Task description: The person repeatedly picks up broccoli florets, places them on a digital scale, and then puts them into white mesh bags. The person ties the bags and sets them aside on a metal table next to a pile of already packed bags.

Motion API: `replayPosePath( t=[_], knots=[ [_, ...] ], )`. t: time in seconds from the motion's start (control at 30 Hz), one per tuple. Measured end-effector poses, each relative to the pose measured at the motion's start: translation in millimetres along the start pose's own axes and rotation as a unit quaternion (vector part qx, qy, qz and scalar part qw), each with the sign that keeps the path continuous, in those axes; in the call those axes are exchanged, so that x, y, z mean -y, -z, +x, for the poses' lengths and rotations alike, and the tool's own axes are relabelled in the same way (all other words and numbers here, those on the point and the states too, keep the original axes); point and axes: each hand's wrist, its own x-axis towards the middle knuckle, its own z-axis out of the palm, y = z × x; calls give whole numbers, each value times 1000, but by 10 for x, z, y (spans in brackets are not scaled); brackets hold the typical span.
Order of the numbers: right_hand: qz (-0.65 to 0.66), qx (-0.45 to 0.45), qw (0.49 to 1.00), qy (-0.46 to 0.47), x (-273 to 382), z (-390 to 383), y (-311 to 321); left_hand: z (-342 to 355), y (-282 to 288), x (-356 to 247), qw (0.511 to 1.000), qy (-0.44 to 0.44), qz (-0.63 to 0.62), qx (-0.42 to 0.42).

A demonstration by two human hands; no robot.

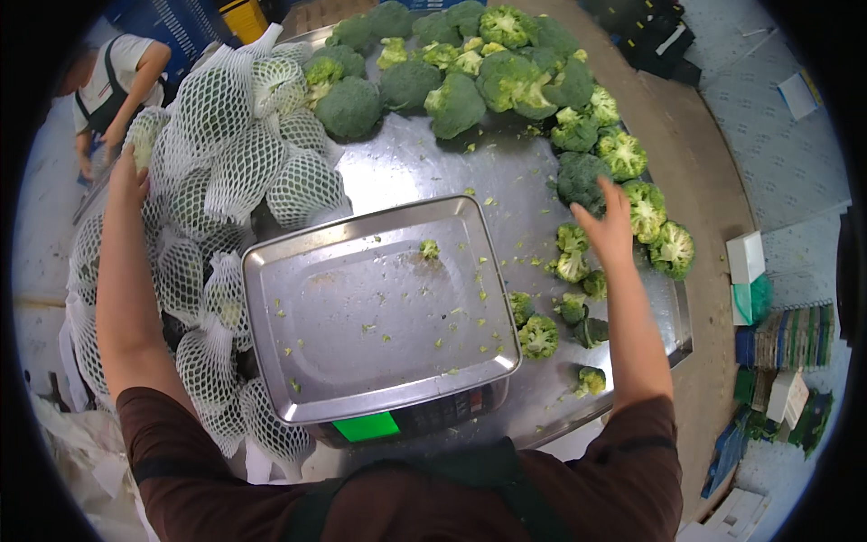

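Brown shirt [406,506], right hand [611,226] spread at bare broccoli [581,176], left hand [131,178] by netted broccoli [147,134], grip unclear

- We list one co-worker [117,81] at upper left, pale top, dark apron.
- Behind the table's far edge we count a blue crate [185,32] and, just beside it, a yellow crate [242,20].
- Upper right, we enter dark crates [646,41] near the wall.
- On the right we log a white box [746,258], a green item [759,298] touching it, kind unclear, and a multicoloured stack [786,338].
- Lower left, we record crumpled translucent plastic [68,452].
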Motion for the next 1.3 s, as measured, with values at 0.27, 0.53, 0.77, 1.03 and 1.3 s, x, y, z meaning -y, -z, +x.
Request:
replayPosePath(
  t=[0.27, 0.53, 0.77, 1.03, 1.3],
  knots=[
    [-85, 0, 991, 107, -660, 472, -501, -2513, 282, -131, 953, -175, -109, 220],
    [218, -10, 960, 174, 972, -236, 335, -4080, 1799, 436, 944, -207, 89, 241],
    [417, -8, 898, 142, 2053, -639, 866, -4363, 239, 1312, 690, -379, 521, 330],
    [450, -121, 870, 158, 1571, -1068, 1578, -5637, -792, 986, 611, -360, 367, 602],
    [435, -169, 883, 47, 991, -1364, 1910, -5842, -32, 382, 487, -408, 286, 718]
  ],
)
